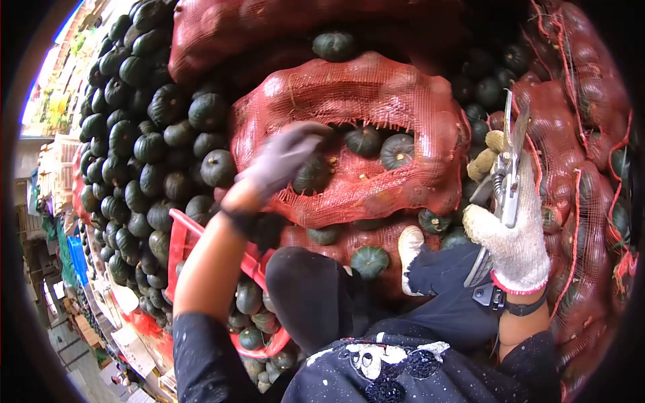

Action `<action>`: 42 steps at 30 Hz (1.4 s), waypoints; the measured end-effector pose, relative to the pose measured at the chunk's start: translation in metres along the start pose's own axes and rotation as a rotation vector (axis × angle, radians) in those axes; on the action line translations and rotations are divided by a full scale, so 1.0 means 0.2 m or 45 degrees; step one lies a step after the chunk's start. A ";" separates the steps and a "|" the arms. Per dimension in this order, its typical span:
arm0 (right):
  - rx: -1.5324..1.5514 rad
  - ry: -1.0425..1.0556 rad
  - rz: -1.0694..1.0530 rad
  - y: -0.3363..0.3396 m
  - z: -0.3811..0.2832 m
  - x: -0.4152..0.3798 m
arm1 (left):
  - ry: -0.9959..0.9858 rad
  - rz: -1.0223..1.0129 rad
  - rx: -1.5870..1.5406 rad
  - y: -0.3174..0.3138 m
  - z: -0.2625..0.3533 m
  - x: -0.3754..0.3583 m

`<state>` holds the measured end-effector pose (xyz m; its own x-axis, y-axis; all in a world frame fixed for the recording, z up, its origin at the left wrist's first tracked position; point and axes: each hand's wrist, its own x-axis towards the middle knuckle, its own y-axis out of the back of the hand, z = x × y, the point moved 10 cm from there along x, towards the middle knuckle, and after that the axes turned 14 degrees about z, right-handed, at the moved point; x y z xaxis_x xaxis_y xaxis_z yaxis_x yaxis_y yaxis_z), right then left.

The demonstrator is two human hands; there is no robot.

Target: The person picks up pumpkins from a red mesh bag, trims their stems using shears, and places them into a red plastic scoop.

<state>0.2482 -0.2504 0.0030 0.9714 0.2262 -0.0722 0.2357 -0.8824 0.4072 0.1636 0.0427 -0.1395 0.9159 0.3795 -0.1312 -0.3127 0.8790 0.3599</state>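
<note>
My left hand (289, 156), in a grey glove, reaches over the torn opening of a red mesh sack (366, 205). It is partly blurred, its fingers right beside a dark green squash (312, 176) in the opening. Two more green squashes, one in the middle (363, 141) and one to the right (398, 152), sit in the same opening. My right hand (521, 238), in a white knitted glove with a pink cuff, is wrapped round a pair of pruning shears (512, 181). The metal blades point up, away from me, beside the sack's right edge.
A tall pile of green squashes (151, 144) rises on the left. A red plastic crate (180, 235) holding squashes stands by my left leg. Full red mesh sacks (584, 201) line the right side, and another sack (269, 33) lies at the back. One loose squash (369, 262) lies between my legs.
</note>
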 end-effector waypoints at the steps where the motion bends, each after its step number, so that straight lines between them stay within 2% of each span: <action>1: -0.041 0.003 -0.001 0.02 0.00 -0.01 | 0.300 -0.216 0.146 -0.26 -0.19 0.08; 2: -0.084 0.006 -0.002 0.05 0.00 -0.02 | 0.294 -0.453 0.635 -0.49 -0.28 0.14; 3: -0.054 0.033 0.020 0.08 0.01 -0.03 | 0.263 -0.615 0.984 -0.74 -0.60 0.21; 4: -0.053 0.023 0.056 0.11 0.00 -0.04 | 0.307 -0.691 1.104 -0.90 -0.66 0.14; 6: -0.048 0.010 0.118 0.14 -0.03 -0.06 | 0.415 -0.691 1.205 -1.41 -1.23 0.00; 8: -0.123 0.081 0.085 0.16 -0.04 -0.07 | 1.068 -0.204 0.867 -1.25 -1.08 -0.15; 9: -0.181 0.094 0.071 0.17 -0.05 -0.08 | 0.931 -0.293 0.923 -1.33 -1.23 -0.11; 11: -0.215 0.096 0.046 0.18 -0.05 -0.08 | 0.993 -0.272 0.770 -1.09 -1.01 -0.14; 12: -0.189 0.089 0.043 0.18 -0.04 -0.07 | 1.024 -0.282 0.762 -1.01 -1.14 -0.10; 14: -0.180 0.126 0.043 0.16 -0.03 -0.06 | 1.045 0.025 0.747 -0.62 -0.76 -0.07; 15: -0.197 0.186 0.050 0.14 -0.02 -0.04 | 1.017 0.040 0.732 -0.52 -0.76 0.01; 17: -0.189 0.206 0.015 0.08 -0.04 -0.04 | 0.903 0.185 -0.368 -0.41 -0.79 0.07; 19: -0.201 0.259 -0.080 -0.02 -0.05 -0.03 | 0.874 -0.322 -1.327 -0.40 -0.48 0.03; 20: -0.202 0.288 -0.126 -0.07 -0.05 -0.03 | 0.851 -0.381 -1.800 -0.33 -0.19 -0.09; 21: -0.313 0.294 -0.185 -0.13 -0.03 -0.03 | 0.694 -0.190 -1.855 -0.23 -0.02 -0.14; 22: -0.385 0.520 -0.199 -0.20 -0.07 -0.05 | 0.532 0.001 -1.902 -0.16 0.08 -0.18; 23: -0.453 0.748 -0.190 -0.26 -0.10 -0.08 | 0.351 0.091 -2.003 -0.11 0.09 -0.21; 24: -0.502 0.829 -0.233 -0.33 -0.11 -0.12 | 0.259 0.091 -2.193 -0.11 0.11 -0.27; 26: -0.623 0.868 -0.393 -0.48 -0.11 -0.20 | 0.239 0.282 -2.247 -0.12 0.15 -0.36; 27: -0.649 1.031 -0.316 -0.53 -0.13 -0.24 | 0.301 0.428 -2.177 -0.13 0.12 -0.39; 29: -0.779 1.277 -0.181 -0.60 -0.17 -0.32 | 0.359 0.388 -2.345 -0.20 0.07 -0.42; 30: -0.799 1.298 -0.212 -0.62 -0.16 -0.33 | 0.389 0.332 -2.427 -0.23 0.08 -0.45; 33: -0.765 1.392 -0.295 -0.65 -0.22 -0.38 | 0.543 0.259 -2.337 -0.27 0.07 -0.51; 36: -0.983 1.137 -0.641 -0.78 0.03 -0.39 | 0.646 0.192 -2.164 -0.30 -0.01 -0.58; 37: -0.886 1.054 -0.695 -0.77 0.04 -0.42 | 0.560 0.106 -2.205 -0.29 0.03 -0.58; 39: -0.692 0.860 -0.789 -0.72 0.03 -0.49 | 0.608 0.428 -1.829 -0.16 -0.03 -0.68; 40: -0.571 0.631 -0.744 -0.67 0.03 -0.44 | 0.629 0.563 -1.634 -0.08 -0.01 -0.75; 42: -0.339 0.183 -0.620 -0.57 0.05 -0.27 | 0.325 0.589 -1.330 0.20 0.12 -0.90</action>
<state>0.1697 -0.1648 -0.0481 0.7346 0.6509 -0.1917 0.6217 -0.5325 0.5745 -0.0072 0.0026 -0.0795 0.6205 0.6679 -0.4109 -0.7667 0.4065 -0.4969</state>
